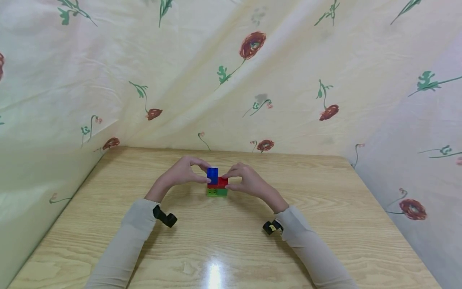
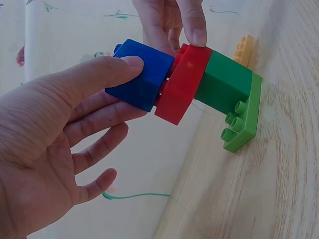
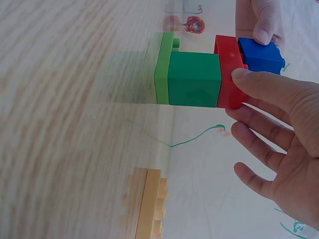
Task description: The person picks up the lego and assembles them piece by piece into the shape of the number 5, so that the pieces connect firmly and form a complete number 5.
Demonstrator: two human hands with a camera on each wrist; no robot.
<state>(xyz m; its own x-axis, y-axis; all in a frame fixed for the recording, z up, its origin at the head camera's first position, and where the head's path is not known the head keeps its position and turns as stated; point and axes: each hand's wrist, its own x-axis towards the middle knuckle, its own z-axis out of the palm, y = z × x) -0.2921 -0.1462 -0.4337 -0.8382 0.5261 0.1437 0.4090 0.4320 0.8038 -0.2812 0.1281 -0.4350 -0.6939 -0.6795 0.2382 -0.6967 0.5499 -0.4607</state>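
My left hand (image 1: 185,170) pinches a blue building brick (image 2: 142,74) between thumb and fingers. The blue brick stands on the left part of a red brick (image 2: 183,84); red studs show in a thin gap between them. My right hand (image 1: 249,182) grips the right end of the red brick, thumb in front. Under that end sits a dark green brick (image 3: 194,79), on a flat light green brick (image 3: 162,74) lying on the table. In the left wrist view, bare studs show on the light green brick, below the red brick's overhanging end.
A flat yellow-orange brick (image 3: 149,204) lies on the table, apart from the stack, on its right side. The wooden table (image 1: 202,241) ends at a flowered cloth (image 1: 173,80) that hangs behind it and along both sides.
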